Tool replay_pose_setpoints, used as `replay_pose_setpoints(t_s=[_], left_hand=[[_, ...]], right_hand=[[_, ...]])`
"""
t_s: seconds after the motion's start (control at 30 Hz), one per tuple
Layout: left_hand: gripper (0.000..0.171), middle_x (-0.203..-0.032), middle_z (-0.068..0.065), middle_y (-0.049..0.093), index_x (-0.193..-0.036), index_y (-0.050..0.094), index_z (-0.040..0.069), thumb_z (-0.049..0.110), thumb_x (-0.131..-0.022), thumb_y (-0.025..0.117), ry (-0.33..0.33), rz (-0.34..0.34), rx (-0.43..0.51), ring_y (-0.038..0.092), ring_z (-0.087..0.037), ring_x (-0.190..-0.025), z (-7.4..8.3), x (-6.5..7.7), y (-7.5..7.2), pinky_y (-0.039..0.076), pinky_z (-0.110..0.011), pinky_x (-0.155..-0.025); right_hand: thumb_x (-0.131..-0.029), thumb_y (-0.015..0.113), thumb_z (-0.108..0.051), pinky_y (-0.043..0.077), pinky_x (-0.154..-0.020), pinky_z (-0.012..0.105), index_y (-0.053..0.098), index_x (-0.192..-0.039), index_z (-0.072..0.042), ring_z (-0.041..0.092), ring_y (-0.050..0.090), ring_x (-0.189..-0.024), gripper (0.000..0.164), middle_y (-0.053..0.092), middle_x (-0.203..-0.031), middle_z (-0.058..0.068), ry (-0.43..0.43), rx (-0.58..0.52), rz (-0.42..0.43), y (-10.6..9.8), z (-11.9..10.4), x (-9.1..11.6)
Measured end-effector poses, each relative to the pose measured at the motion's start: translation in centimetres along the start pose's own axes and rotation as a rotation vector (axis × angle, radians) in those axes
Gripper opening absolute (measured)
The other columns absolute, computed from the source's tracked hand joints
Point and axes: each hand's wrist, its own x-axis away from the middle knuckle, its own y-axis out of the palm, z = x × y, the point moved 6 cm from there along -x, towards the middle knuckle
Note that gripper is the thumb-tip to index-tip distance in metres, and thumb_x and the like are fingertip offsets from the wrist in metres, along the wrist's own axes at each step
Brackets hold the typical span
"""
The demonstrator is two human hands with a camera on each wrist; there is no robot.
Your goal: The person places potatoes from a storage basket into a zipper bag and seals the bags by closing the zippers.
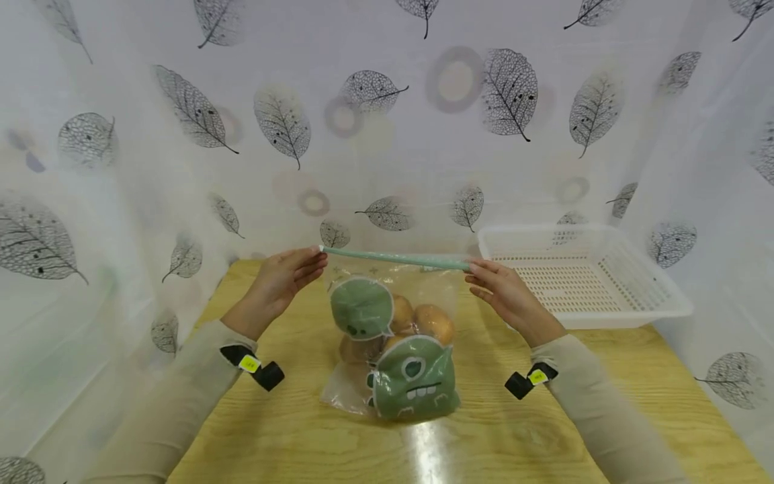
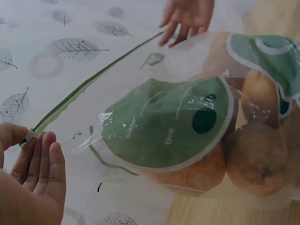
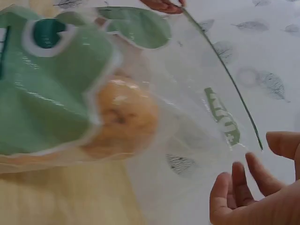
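A clear zip bag (image 1: 357, 396) printed with green cartoon monsters stands on the table, its green zip strip (image 1: 393, 257) stretched along the top. Several round orange-yellow fruits (image 1: 433, 323) show through the plastic. My left hand (image 1: 281, 282) pinches the white slider (image 2: 29, 135) at the strip's left end between thumb and index finger. At the opposite end is my right hand (image 1: 504, 292). In the right wrist view its thumb and index finger (image 3: 262, 173) stand apart on either side of the strip's tip, the other fingers loosely bent.
A white plastic basket (image 1: 641, 312) with a slotted base sits at the back right of the wooden table (image 1: 272, 430). A translucent leaf-print curtain (image 1: 411, 168) hangs behind the table and along both sides.
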Motion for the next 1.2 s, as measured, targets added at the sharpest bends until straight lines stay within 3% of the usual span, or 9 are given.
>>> replay_pose_setpoints(t_s=[0.1,0.17,0.23,0.47,0.73,0.9,1.03,1.1,1.2], left_hand=[[0.009,-0.089,0.000,0.072,-0.096,0.069,0.009,0.013,-0.095,0.061,0.013,-0.004,-0.006,0.068,-0.011,-0.086,-0.2,-0.3,0.1,0.057,-0.022,-0.086],[0.010,-0.089,-0.001,0.072,-0.099,0.067,0.006,0.013,-0.095,0.061,0.013,0.004,-0.009,0.068,-0.011,-0.086,-0.3,-0.5,0.2,0.057,-0.021,-0.086],[0.014,-0.090,0.000,0.071,-0.105,0.064,0.004,0.013,-0.096,0.060,0.008,0.015,-0.010,0.068,-0.011,-0.086,-0.5,-0.7,0.1,0.057,-0.021,-0.087],[0.037,-0.093,0.000,0.070,-0.127,0.050,-0.006,0.015,-0.097,0.058,-0.001,0.027,-0.028,0.067,-0.010,-0.090,-0.6,-1.3,0.3,0.055,-0.021,-0.090],[0.025,-0.089,0.004,0.070,-0.116,0.059,0.002,0.016,-0.096,0.061,0.056,0.176,-0.088,0.068,-0.008,-0.085,-1.4,-2.0,-1.4,0.057,-0.023,-0.088],[0.048,-0.123,-0.012,0.060,-0.137,0.042,-0.003,0.021,-0.098,0.057,0.000,0.210,-0.220,0.059,-0.024,-0.114,-5.5,-2.3,-2.9,0.053,-0.030,-0.097],[0.066,-0.146,-0.031,0.033,-0.149,0.014,-0.007,0.023,-0.101,0.048,-0.177,-0.007,-0.316,0.038,-0.041,-0.133,-11.0,-1.5,-2.5,0.043,-0.045,-0.108],[0.068,-0.145,-0.032,0.034,-0.149,0.012,-0.008,0.025,-0.101,0.048,-0.263,-0.118,-0.359,0.040,-0.041,-0.131,-13.5,-0.9,-1.9,0.042,-0.047,-0.108],[0.071,-0.136,-0.029,0.047,-0.146,0.022,-0.009,0.029,-0.098,0.056,-0.294,-0.167,-0.422,0.052,-0.033,-0.120,-15.7,-0.3,-1.3,0.046,-0.043,-0.104]], right_hand=[[-0.102,0.049,-0.023,0.032,-0.116,0.044,0.031,-0.146,-0.002,0.028,0.038,-0.131,0.053,0.040,-0.143,0.016,0.052,0.018,-0.065,0.9,2.9,0.0],[-0.101,0.049,-0.025,0.027,-0.117,0.049,0.009,-0.151,0.003,0.032,0.030,-0.136,0.070,0.025,-0.151,0.023,0.102,0.030,-0.147,1.9,5.1,0.0],[-0.100,0.053,-0.026,0.032,-0.114,0.047,0.000,-0.152,0.002,0.031,0.035,-0.133,0.078,0.027,-0.148,0.024,0.156,0.017,-0.242,2.9,7.2,0.1],[-0.093,0.064,-0.015,0.050,-0.094,0.033,0.017,-0.144,-0.004,0.016,0.056,-0.108,0.070,0.049,-0.123,0.005,0.153,-0.063,-0.485,5.3,10.6,-0.3],[-0.091,0.064,-0.012,0.052,-0.097,0.037,0.016,-0.151,-0.010,0.020,0.060,-0.109,0.077,0.054,-0.125,0.006,0.141,-0.112,-0.493,5.8,10.3,-0.1],[-0.096,0.056,-0.014,0.055,-0.089,0.032,0.031,-0.137,-0.005,0.016,0.063,-0.100,0.048,0.062,-0.111,0.002,0.148,-0.101,-0.426,5.5,10.5,-0.2],[-0.103,0.044,-0.027,0.055,-0.088,0.030,0.044,-0.125,-0.010,0.013,0.063,-0.099,0.027,0.065,-0.105,-0.002,0.177,-0.063,-0.354,5.1,11.0,-0.5],[-0.104,0.039,-0.034,0.054,-0.089,0.029,0.051,-0.119,-0.011,0.013,0.063,-0.099,0.029,0.066,-0.103,-0.003,0.192,-0.057,-0.332,5.0,11.1,-0.7],[-0.105,0.035,-0.037,0.053,-0.091,0.028,0.056,-0.114,-0.013,0.012,0.062,-0.101,0.033,0.067,-0.104,-0.004,0.202,-0.077,-0.334,5.0,11.1,-1.0]])
